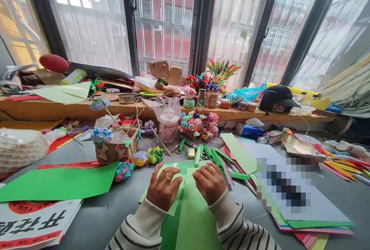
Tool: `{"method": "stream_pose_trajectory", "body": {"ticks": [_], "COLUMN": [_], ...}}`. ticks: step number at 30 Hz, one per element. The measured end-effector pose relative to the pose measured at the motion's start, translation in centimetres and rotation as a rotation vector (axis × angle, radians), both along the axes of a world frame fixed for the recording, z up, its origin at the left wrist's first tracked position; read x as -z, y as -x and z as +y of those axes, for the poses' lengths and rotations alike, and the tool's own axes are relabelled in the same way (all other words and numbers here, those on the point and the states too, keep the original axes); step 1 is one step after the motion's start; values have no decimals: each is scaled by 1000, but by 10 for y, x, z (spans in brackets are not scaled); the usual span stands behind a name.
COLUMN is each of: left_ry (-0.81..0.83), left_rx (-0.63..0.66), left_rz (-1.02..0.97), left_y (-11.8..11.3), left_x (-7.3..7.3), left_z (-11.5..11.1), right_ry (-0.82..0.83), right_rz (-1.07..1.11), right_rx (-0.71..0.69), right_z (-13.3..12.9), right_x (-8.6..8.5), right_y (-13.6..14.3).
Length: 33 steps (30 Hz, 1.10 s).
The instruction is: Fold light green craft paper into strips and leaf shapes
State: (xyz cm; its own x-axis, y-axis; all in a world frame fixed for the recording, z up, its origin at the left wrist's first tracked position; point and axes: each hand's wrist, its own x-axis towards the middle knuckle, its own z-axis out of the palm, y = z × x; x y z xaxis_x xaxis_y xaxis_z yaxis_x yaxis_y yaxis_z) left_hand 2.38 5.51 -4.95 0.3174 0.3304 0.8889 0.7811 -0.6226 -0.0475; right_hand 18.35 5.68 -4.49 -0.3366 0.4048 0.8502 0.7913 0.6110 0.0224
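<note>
My left hand (164,186) is closed, fingers bent and thumb drawn in, on a light green piece of paper (177,204) at the front middle of the table. Opposite it, my right hand (210,183) curls its fingers at the upper right edge of a larger light green paper sheet (198,219). Its fingertips are partly hidden. A darker green sheet (170,232) lies beneath. Just beyond the hands, the far edge of the green layers looks glossy. Folded green paper strips (215,155) lie beyond my right hand.
To the left are a bright green sheet (60,182) and a cardboard box with paper flowers (115,149). A lidded plastic cup (168,126) stands ahead beside small colourful flowers (199,124). Stacked coloured paper (318,207) lies right. A black cap (276,98) sits on the crowded ledge.
</note>
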Motion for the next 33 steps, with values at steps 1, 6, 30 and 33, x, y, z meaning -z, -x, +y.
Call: {"method": "stream_pose_trajectory", "body": {"ticks": [1,6,30,33], "left_ry": [-1,-4,-12,-13], "left_rx": [-1,-10,1,-30], "left_rz": [-3,-5,8,-9], "left_y": [0,2,7,13], "left_x": [1,2,-1,-2], "left_z": [1,2,-1,1], "right_ry": [2,25,20,6], "right_rz": [3,25,-3,19], "right_rx": [7,43,-20,20], "right_z": [0,3,5,6], "right_x": [0,1,9,8], "right_y": [-1,-5,0,-5]}}
